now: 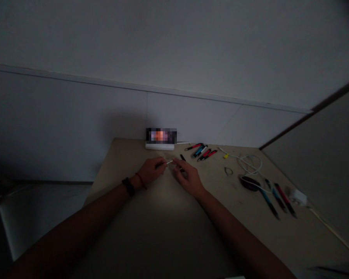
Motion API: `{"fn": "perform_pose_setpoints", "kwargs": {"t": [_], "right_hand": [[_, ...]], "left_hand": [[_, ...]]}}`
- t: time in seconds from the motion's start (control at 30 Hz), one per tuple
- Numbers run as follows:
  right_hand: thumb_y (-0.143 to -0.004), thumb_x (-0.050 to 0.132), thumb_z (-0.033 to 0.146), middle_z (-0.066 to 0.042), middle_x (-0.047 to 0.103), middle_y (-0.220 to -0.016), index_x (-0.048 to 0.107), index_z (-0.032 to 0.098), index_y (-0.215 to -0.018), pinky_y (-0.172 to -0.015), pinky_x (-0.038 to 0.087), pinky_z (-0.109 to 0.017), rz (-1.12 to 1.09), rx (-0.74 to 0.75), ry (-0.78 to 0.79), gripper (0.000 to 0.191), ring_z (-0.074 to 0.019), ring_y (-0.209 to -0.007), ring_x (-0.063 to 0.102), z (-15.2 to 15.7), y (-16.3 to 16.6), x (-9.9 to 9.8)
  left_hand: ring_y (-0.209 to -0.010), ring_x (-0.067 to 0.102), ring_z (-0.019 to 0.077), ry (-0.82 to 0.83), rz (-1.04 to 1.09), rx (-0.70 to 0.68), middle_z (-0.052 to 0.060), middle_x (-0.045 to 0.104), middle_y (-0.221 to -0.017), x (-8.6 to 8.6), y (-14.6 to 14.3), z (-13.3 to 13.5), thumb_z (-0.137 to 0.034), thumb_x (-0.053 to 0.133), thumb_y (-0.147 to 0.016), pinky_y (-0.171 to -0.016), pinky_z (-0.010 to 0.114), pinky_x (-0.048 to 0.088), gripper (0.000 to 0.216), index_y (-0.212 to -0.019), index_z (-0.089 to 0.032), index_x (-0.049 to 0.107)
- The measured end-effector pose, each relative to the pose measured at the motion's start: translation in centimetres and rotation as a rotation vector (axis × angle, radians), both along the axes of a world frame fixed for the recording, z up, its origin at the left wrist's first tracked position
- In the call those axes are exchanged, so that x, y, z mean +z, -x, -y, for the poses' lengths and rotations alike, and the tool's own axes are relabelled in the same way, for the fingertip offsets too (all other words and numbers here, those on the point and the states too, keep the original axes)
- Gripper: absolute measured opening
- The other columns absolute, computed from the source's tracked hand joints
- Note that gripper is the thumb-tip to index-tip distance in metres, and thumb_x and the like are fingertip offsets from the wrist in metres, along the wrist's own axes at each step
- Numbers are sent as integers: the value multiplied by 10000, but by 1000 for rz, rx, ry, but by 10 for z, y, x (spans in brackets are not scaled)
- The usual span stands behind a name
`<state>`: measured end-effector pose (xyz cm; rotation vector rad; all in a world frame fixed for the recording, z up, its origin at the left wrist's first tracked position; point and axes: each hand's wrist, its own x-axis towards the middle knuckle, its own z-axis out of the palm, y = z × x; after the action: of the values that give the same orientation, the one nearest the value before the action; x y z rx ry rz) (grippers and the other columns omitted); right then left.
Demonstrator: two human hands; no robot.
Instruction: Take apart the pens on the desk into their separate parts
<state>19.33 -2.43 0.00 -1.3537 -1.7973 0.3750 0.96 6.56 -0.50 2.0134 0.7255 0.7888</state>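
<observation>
My left hand (154, 169), with a dark wristband and a red cord at its wrist, is closed in a pinch. From its fingertips a thin white stick (169, 162) runs across to the fingers of my right hand (189, 177). The right fingertips pinch the far end of that stick. A small dark piece shows by the right thumb and fingers; whether it is held or lies on the table I cannot tell. Just beyond the right hand lies a short black piece (183, 157). The dim light hides finer detail.
At the table's (163, 224) back edge a blurred-out screen (161, 135) stands on a white base (159, 147). Several red and blue pens (203, 152) lie to its right. Farther right are a coiled white cable (251, 164), a black mouse-like object (249, 183), more pens and a white plug (299, 197).
</observation>
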Motion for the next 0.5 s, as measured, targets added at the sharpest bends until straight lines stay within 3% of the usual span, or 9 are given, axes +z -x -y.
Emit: {"fn": "perform_pose_setpoints", "kwargs": {"t": [0.3, 0.5], "right_hand": [[-923, 538, 307, -75, 721, -1161, 686, 244, -1226, -775, 574, -326, -93, -62, 30, 343, -214, -924, 702, 1, 2, -1], [-919, 546, 382, -83, 745, -1082, 720, 212, -1125, -769, 572, -344, -260, -266, -6, 318, -221, -886, 702, -6, -10, -6]], "left_hand": [[-596, 537, 126, -24, -25, -15, -18, 608, -623, -1, 1, 0, -315, 533, -905, -609, 247, 389, 249, -722, -170, 618], [-593, 544, 128, -11, -44, 0, -19, 620, -621, -2, 0, 0, -318, 533, -899, -609, 249, 390, 238, -727, -175, 616]]}}
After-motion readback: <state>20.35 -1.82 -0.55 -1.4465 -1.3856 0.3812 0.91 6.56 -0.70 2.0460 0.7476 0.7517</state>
